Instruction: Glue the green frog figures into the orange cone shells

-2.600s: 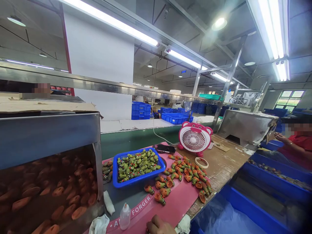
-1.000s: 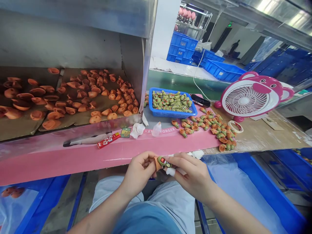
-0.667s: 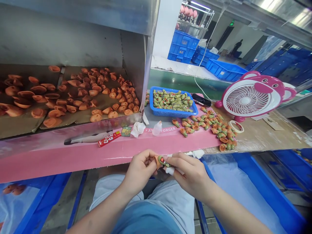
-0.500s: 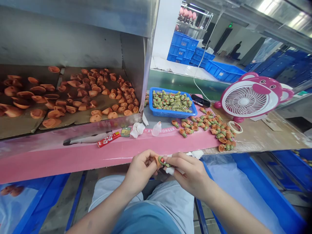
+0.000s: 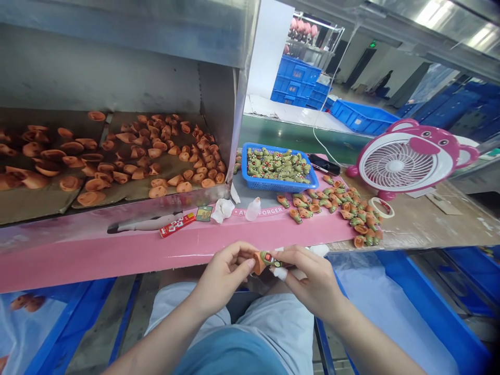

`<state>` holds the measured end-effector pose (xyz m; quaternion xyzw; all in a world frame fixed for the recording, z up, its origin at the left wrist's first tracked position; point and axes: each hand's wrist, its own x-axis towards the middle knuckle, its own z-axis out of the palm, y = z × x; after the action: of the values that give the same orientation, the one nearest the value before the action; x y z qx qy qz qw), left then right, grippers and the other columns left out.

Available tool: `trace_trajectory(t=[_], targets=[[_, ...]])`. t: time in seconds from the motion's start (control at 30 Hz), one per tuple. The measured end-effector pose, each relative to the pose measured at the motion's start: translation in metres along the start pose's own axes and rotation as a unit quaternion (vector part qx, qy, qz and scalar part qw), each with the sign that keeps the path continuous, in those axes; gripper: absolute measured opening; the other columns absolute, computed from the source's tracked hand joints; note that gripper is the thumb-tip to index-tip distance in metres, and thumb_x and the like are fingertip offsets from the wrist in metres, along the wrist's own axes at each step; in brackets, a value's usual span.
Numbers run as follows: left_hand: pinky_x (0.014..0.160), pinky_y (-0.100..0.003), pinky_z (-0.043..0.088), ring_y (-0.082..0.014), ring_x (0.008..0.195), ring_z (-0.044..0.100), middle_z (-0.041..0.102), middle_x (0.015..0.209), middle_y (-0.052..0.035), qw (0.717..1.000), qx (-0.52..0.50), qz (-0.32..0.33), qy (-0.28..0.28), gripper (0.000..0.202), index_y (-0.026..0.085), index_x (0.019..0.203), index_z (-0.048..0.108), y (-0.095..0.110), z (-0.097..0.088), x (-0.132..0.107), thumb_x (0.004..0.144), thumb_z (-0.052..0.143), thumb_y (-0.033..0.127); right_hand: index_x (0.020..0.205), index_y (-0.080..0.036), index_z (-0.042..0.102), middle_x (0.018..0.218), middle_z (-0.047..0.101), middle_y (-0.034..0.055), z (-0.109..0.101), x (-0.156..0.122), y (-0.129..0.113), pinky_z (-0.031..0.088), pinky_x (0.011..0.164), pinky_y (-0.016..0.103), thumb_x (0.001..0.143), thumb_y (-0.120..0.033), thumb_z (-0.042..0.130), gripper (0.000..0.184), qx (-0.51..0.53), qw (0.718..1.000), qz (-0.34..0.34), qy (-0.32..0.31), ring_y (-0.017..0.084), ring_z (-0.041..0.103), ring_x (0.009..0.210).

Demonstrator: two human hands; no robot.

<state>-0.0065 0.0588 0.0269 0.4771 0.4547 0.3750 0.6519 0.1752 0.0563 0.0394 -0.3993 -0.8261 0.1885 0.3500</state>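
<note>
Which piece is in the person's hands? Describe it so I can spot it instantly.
From the pink bench edge, look just below: the left hand and right hand pinch a small orange-and-green figure. Unlike those in the blue basket, it is held up.

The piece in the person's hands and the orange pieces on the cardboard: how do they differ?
The held piece is orange with a green-and-red part, while the orange pieces show plain orange. The held piece is pinched between the left hand and right hand, while the orange pieces lie loose and scattered on brown cardboard. Both share the same orange colour.
</note>
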Motion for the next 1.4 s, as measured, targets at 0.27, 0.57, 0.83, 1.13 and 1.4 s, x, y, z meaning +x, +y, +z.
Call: trace_trajectory(t=[0.27,0.57,0.83,1.13,1.4], targets=[[0.046,-0.018,0.039,-0.0083,0.053,0.05,0.059,0.068,0.001,0.999,-0.042,-0.011,-0.019,0.013,0.016,0.084,0.055,-0.001,0.0,0.0,0.074,0.056,0.025,0.1,-0.021,0.053,0.084,0.061,0.005,0.001,-0.003,-0.002,0.048,0.066,0.024,0.077,-0.007,0.048,0.028,0.002,1.0,-0.018,-0.003,0.013,0.058,0.077],[0.052,-0.02,0.042,-0.0107,0.062,0.053,0.059,0.068,0.0,0.998,-0.062,0.009,-0.027,0.011,0.015,0.084,0.054,-0.003,-0.001,-0.003,0.075,0.055,0.02,0.098,-0.02,0.053,0.084,0.06,0.004,0.001,0.0,-0.005,0.048,0.067,0.022,0.075,-0.005,0.049,0.028,-0.001,0.999,-0.032,0.0,0.012,0.058,0.077],[0.053,-0.021,0.043,-0.0107,0.062,0.053,0.058,0.067,0.0006,0.996,-0.082,-0.001,-0.039,0.008,0.015,0.083,0.054,-0.004,-0.002,-0.004,0.076,0.054,0.019,0.104,-0.02,0.05,0.089,0.059,0.006,0.0,-0.004,-0.007,0.05,0.065,0.023,0.076,-0.003,0.042,0.034,-0.042,0.997,-0.061,-0.028,0.013,0.058,0.079],[0.07,-0.029,0.045,-0.017,0.081,0.054,0.058,0.087,-0.004,0.976,0.054,0.211,-0.006,0.019,0.023,0.092,0.058,-0.003,-0.002,-0.025,0.075,0.056,0.015,0.111,-0.016,0.051,0.094,0.062,0.0095,-0.012,-0.007,-0.023,0.054,0.069,0.026,0.078,-0.006,0.048,0.034,-0.066,0.977,-0.2,0.047,0.017,0.06,0.087],[0.07,-0.03,0.044,-0.0177,0.081,0.052,0.057,0.088,-0.004,0.932,0.128,0.337,-0.036,0.039,0.03,0.103,0.054,-0.001,-0.006,-0.031,0.072,0.057,0.006,0.1,-0.025,0.056,0.088,0.064,0.0045,-0.02,-0.002,-0.037,0.057,0.066,0.028,0.083,-0.015,0.046,0.023,-0.044,0.975,-0.212,0.041,0.017,0.063,0.081]])
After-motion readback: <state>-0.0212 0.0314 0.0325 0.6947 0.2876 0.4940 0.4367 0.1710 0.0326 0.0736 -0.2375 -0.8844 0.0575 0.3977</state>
